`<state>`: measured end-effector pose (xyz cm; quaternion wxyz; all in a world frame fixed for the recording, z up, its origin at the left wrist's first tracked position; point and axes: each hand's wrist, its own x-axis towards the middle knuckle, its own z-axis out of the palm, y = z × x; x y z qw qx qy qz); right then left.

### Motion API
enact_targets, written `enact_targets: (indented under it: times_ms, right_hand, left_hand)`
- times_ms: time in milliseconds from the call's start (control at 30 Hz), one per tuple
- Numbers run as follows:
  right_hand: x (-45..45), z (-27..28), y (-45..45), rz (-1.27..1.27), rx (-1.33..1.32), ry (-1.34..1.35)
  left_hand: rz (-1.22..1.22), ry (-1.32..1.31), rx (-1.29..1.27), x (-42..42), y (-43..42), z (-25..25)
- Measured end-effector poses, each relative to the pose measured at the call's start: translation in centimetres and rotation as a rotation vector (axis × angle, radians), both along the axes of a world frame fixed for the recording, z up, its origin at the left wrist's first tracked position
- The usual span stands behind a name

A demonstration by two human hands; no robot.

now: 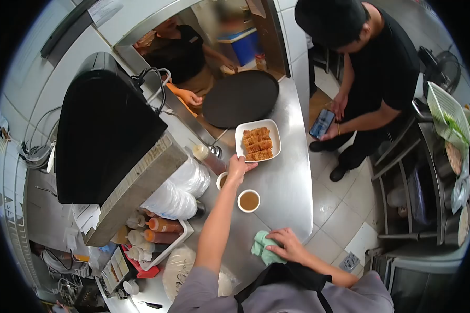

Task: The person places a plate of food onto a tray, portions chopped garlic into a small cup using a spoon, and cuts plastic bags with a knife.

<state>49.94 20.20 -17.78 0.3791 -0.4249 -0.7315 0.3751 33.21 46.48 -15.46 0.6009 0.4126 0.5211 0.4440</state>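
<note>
My left hand [238, 170] reaches forward over the steel counter and grips the near edge of a white square dish [276, 148]. Golden-brown fried pieces [258, 143] lie in rows inside it. Just beyond the dish is a large round black tray [240, 99]. Close to my body, my right hand [287, 245] has its fingers curled on a crumpled green cloth [263, 250] lying on the counter. Between my hands stands a white cup of brown liquid [249, 201]. A second such cup [221, 181] is partly hidden by my left forearm.
A sauce bottle [209, 158] stands left of the dish. Further left are stacked plastic-wrapped containers [172, 193] and a bin of squeeze bottles [185, 229]. A person holding a phone [322, 123] stands right of the counter [287, 182]. Another person [180, 57] is behind the serving window.
</note>
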Motion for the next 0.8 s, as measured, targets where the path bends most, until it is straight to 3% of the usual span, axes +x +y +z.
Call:
enact_targets:
  times_ms: [100, 467, 633, 800]
  right_hand:
    - [0.1, -0.3, 0.4, 0.026, -0.045, 0.024]
    - [0.0, 0.0, 1.4, 0.156, 0.004, -0.142]
    - [-1.1, -0.9, 1.0, 0.15, -0.003, -0.139]
    - [-2.9, -1.2, 0.0, 0.202, -0.038, -0.161]
  left_hand:
    - [0.123, -0.051, -0.084, 0.6, 1.7, -1.7]
    - [0.084, -0.119, -0.166, 1.2, 2.0, -4.5]
    - [0.002, -0.251, -0.26, 1.1, 0.8, -1.7]
    - [-0.196, 0.266, -0.071, -1.5, -4.3, 0.3]
